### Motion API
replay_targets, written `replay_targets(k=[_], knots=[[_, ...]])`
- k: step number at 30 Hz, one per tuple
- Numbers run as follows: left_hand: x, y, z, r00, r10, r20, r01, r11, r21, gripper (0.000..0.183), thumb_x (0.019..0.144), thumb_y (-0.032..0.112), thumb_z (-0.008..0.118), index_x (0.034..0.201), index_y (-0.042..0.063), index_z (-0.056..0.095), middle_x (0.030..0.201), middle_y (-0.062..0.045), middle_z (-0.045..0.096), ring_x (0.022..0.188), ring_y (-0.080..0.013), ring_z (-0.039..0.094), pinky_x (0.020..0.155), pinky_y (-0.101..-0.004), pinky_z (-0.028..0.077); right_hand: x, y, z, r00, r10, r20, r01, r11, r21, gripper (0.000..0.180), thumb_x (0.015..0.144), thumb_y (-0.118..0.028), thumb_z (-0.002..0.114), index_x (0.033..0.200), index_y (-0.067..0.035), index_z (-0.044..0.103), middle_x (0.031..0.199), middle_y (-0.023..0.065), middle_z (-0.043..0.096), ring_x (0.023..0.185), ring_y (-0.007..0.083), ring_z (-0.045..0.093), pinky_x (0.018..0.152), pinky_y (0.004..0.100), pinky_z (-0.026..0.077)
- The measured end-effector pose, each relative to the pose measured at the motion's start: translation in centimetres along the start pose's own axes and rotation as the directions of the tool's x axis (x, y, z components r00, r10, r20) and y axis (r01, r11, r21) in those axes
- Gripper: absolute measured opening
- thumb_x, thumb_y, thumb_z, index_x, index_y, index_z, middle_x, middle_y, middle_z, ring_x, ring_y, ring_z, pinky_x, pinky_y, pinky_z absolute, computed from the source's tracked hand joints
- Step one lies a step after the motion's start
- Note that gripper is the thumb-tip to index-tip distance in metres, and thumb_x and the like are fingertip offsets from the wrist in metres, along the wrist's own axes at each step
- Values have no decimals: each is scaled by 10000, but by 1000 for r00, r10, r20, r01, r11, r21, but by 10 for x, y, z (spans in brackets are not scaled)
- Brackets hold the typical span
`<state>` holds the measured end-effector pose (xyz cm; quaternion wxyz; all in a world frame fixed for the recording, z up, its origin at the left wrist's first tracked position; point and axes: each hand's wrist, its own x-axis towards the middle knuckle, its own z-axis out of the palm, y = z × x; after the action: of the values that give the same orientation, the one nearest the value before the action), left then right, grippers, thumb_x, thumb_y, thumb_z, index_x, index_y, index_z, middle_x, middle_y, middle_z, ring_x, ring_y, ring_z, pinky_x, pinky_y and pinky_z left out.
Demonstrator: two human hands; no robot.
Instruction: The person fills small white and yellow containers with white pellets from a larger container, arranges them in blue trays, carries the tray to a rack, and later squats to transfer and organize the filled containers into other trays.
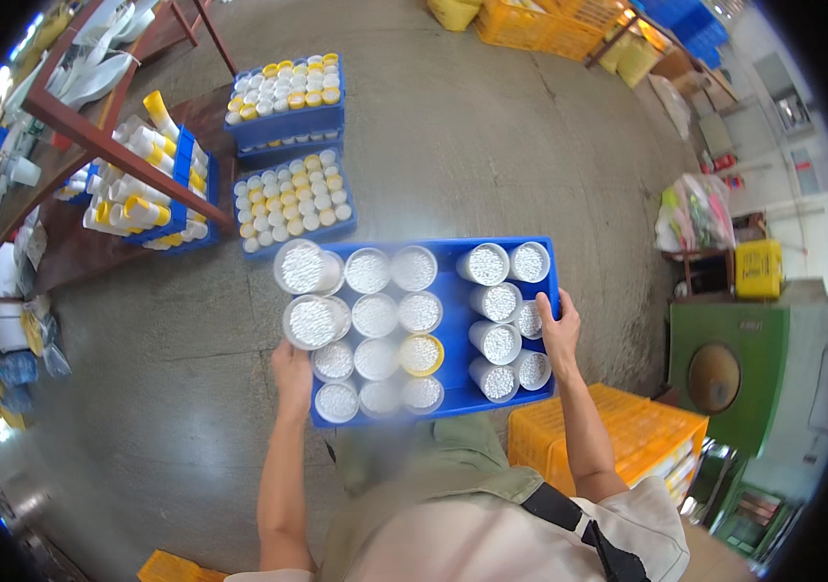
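A blue plastic crate point(454, 327) is held level in front of my body, between both hands. My left hand point(292, 371) grips its left end, partly hidden below the tubs there. At the right end, my right hand point(559, 327) has its thumb over the rim. Inside stand several white round tubs point(375, 316) packed with what look like cotton swabs; one tub point(421, 354) has a yellow rim. A bare strip of crate floor separates the left group from the tubs on the right point(495, 342). Two tubs point(312, 322) sit higher at the left end.
Blue crates point(290, 131) of white and yellow tubs stand on the floor ahead. Left of them, more tubs fill a blue crate point(185, 164) behind a red-brown metal frame point(123, 156). An orange crate point(603, 429) is near my right arm. A green machine point(727, 371) stands farther right.
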<state>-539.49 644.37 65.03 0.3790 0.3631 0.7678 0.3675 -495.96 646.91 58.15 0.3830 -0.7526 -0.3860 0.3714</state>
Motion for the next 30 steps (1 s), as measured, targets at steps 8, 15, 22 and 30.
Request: replay_targets(k=[8, 15, 22, 30], knots=[[76, -16, 127, 995, 95, -35, -91, 992, 90, 358, 1051, 266, 556, 1064, -65, 691, 914, -230, 721, 841, -225, 687, 789, -373, 512, 142, 38, -1, 986, -109, 127, 137, 961, -240, 606, 1013, -466, 615, 1295, 70, 588, 1069, 279, 727, 998, 384, 722, 873, 432, 540], [120, -51, 190, 992, -13, -124, 43, 969, 245, 422, 1041, 384, 548, 1035, 7, 737, 881, -235, 724, 812, -393, 709, 761, -458, 527, 228, 100, 27, 958, -88, 272, 190, 907, -377, 529, 1061, -422, 536, 1239, 74, 578, 1020, 320, 704, 937, 451, 710, 802, 497, 530], [192, -106, 224, 984, 60, -168, -3, 947, 320, 415, 1019, 357, 560, 891, -4, 720, 832, -249, 700, 785, -443, 686, 711, -498, 511, 329, 133, 91, 895, -147, 420, 333, 848, -412, 508, 1079, -417, 491, 1184, 71, 588, 1061, 336, 687, 971, 497, 684, 815, 491, 529], [247, -169, 253, 951, 83, -296, -5, 967, 256, 383, 1031, 269, 585, 837, -58, 631, 669, -223, 588, 581, -283, 569, 585, -437, 412, 394, 161, 164, 868, -144, 476, 371, 825, -427, 552, 1060, -469, 501, 1142, 66, 609, 1008, 343, 686, 955, 505, 683, 810, 515, 524]])
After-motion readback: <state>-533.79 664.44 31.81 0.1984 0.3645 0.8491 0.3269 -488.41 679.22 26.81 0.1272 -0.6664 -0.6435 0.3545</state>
